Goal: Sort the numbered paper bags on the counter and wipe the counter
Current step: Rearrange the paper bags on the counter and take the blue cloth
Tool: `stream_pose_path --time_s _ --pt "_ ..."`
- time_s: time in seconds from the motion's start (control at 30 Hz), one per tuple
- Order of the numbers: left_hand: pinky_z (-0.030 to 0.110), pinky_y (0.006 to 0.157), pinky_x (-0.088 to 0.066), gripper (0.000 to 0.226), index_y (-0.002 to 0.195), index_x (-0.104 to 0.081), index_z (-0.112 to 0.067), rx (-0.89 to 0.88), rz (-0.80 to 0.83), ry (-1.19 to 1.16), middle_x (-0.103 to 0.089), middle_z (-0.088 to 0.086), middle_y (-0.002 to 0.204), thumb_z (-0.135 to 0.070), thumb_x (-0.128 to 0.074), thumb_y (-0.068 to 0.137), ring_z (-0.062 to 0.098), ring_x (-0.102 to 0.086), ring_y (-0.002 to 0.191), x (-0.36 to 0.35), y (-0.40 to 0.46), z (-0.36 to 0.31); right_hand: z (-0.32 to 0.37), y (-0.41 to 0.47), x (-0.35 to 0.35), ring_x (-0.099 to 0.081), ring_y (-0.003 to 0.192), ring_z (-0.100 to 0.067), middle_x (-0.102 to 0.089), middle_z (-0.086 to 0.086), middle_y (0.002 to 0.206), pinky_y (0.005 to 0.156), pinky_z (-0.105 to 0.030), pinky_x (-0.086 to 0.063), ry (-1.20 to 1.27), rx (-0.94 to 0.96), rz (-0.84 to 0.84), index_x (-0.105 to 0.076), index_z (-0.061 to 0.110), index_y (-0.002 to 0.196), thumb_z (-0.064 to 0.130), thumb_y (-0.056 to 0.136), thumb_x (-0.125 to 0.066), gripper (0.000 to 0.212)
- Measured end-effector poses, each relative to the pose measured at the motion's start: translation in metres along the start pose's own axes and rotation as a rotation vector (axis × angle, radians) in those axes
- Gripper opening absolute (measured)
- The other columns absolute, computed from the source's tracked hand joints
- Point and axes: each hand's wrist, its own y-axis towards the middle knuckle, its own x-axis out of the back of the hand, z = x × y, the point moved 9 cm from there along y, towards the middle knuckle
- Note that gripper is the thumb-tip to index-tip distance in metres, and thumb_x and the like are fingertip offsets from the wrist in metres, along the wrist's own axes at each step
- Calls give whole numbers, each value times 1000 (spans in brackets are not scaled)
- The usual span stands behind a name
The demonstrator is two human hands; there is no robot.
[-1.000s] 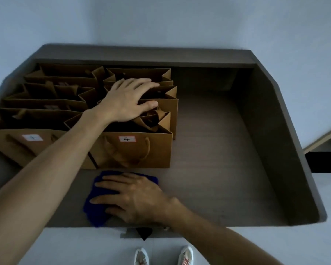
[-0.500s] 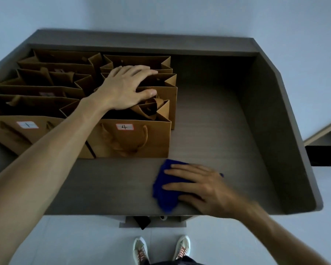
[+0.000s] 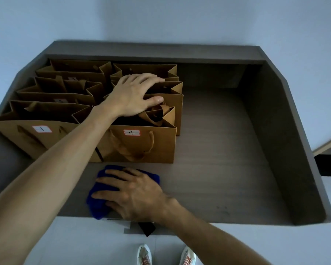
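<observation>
Paper bags [image 3: 96,104] are grouped in two columns at the back left of the counter [image 3: 218,150], and the bag marked 4 [image 3: 141,144] serves as the landmark at the front of the right-hand column. The left hand [image 3: 134,96] is laid palm down across the open tops just behind bag 4, fingers spread and slightly curled, thumb pressed against a rolled paper handle; nothing is gripped, the bags are only steadied. The right hand [image 3: 130,194] is pressed flat, fingers extended, on a blue cloth [image 3: 101,203] directly in front of bag 4, at the counter's near edge. Half a second ago the cloth was to the right of bag 4; it has been swept back leftward, so a wiping pass over the front strip is judged under way. Sorting appears finished, with bag 1 [image 3: 42,138] left of bag 4. To the right of bag 4 the bare surface is probably yet to be wiped. The right forearm is angled in from the lower right.
</observation>
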Motion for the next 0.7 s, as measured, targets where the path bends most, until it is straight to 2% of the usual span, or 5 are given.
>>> stream_pose_path --time_s 0.2,0.37,0.47,0.6,0.7 --pt "52 116 -13 57 147 -27 -37 -8 -11 -5 -26 -3 157 -57 -39 95 27 -21 144 1 -1 0 -17 -35 19 -25 145 -17 -39 3 152 116 -44 -25 53 -51 -31 -46 30 140 34 98 -51 42" --pt "51 116 -13 57 147 -29 -36 -8 -18 -21 -27 -3 156 -56 -41 94 25 -22 144 4 -1 -1 -38 -83 34 -13 147 -3 -31 15 156 118 -35 -18 72 -150 40 -43 40 141 44 99 -41 42" --pt "52 115 -16 53 144 -35 -35 -2 -14 -60 -33 -4 154 -56 -37 95 22 -27 142 8 0 -1 -36 -76 58 -22 143 0 -37 16 151 116 -33 -22 168 -160 44 -46 38 138 48 99 -43 40" --pt "51 108 -34 44 136 -47 -29 9 -20 -200 -48 -2 142 -49 -41 98 19 -45 130 22 5 5 -41 -55 140 -56 114 -2 -63 7 122 94 -24 -49 222 -124 -230 -61 21 123 31 101 -48 28" --pt "45 101 -46 41 135 -48 -29 9 -16 -222 -53 -2 136 -38 -53 95 16 -51 123 29 9 15 -61 -45 198 -61 99 5 -64 11 108 82 -13 -49 191 -155 -450 -66 14 114 23 98 -53 22"
